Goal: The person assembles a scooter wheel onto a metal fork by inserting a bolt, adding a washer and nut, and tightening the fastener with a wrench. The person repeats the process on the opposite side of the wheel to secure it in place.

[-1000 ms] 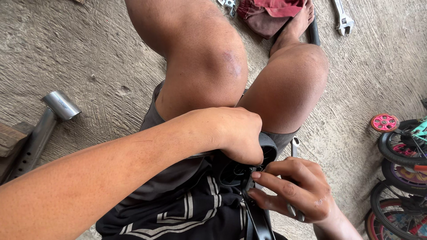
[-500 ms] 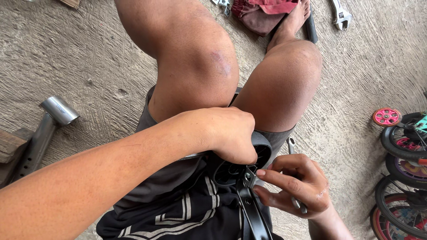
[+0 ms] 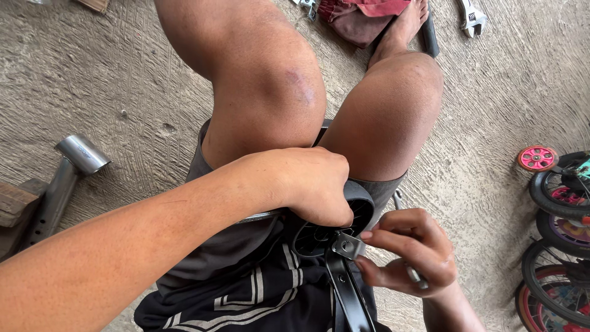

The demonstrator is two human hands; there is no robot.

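Between the bent knees, over the lap of dark grey shorts with white stripes, the left hand (image 3: 310,184) curls down over a small black plastic wheel (image 3: 359,212), its grip closed on the rounded rim so that only a curved edge and some spokes show beneath the knuckles. Just beside it, the right hand (image 3: 412,252) pinches a small folded metal bracket (image 3: 347,246) with a round hole, thumb and fingertips tight on it at the wheel's hub; a slim silvery tool shaft shows under its fingers. A flat black metal bar (image 3: 350,295) runs from the bracket down toward the lower edge. Below lies rough, brushed concrete floor (image 3: 123,80), grooved in arcs. On the left rests a shiny steel tube (image 3: 70,172) with an open round end, beside a weathered wooden block (image 3: 15,206). At the top lie a red cloth (image 3: 365,15) and an adjustable wrench (image 3: 472,15). On the right stand small bicycle wheels (image 3: 556,246) with rubber tyres, and a pink training wheel (image 3: 537,158).
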